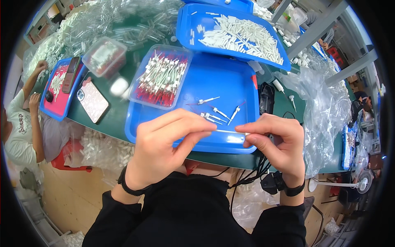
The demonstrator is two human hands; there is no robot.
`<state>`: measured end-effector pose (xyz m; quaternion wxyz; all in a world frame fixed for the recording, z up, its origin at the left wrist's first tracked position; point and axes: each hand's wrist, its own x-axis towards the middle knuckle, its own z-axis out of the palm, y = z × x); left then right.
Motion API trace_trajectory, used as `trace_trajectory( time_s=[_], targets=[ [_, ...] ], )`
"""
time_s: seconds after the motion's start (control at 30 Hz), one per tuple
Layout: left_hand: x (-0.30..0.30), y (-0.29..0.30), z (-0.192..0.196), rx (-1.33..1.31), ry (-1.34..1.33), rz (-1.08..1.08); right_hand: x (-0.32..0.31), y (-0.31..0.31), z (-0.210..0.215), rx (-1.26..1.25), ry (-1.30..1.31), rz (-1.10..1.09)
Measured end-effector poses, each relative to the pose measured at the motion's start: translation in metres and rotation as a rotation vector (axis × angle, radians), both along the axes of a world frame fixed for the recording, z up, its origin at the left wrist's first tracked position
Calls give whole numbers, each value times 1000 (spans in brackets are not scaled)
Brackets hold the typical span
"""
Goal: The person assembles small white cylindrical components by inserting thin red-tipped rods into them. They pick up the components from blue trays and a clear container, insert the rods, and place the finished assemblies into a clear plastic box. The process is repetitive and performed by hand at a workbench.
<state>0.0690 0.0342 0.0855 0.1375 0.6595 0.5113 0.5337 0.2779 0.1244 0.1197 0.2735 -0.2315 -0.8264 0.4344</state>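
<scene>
My left hand [166,136] and my right hand [276,142] face each other over the near edge of a blue tray [205,74]. Stretched level between their fingertips is a thin white rod or tube [230,131]. Thumb and forefinger of each hand pinch one end, so the ends are partly hidden. Just beyond the hands, several small white pieces with thin wires [221,113] lie loose in the tray. At the tray's left side rests a clear plastic box [184,80], packed with white-capped, red-ended wired pieces [162,74].
Behind stands another blue tray [187,31] heaped with short white tubes [247,39]. Left are a patterned phone [93,101], a lidded clear container [105,55] and a smaller tray [59,107]. A co-worker [22,127] sits there. Crumpled plastic bags [325,119] lie right, black cables [259,164] near my right wrist.
</scene>
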Motion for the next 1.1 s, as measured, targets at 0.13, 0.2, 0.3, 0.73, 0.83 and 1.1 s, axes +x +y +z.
trace_trajectory(
  time_s=[0.13,0.2,0.3,0.73,0.83,1.1],
  targets=[
    [7,-1,-3,49,55,-33,-6,-5,-5,480,-132,-15],
    [11,1,-7,86,46,-72,-14,-9,-9,604,-101,-50],
    [12,0,-6,51,10,-56,-15,-9,-17,735,-46,-65],
    [4,-3,-9,48,13,-148,-19,-11,-23,725,-91,45],
    [-2,-3,-7,-54,4,-166,-23,-8,-24,707,-151,34],
    [-69,33,-24,-394,157,338,-35,73,-24,672,-444,-70]
  ],
)
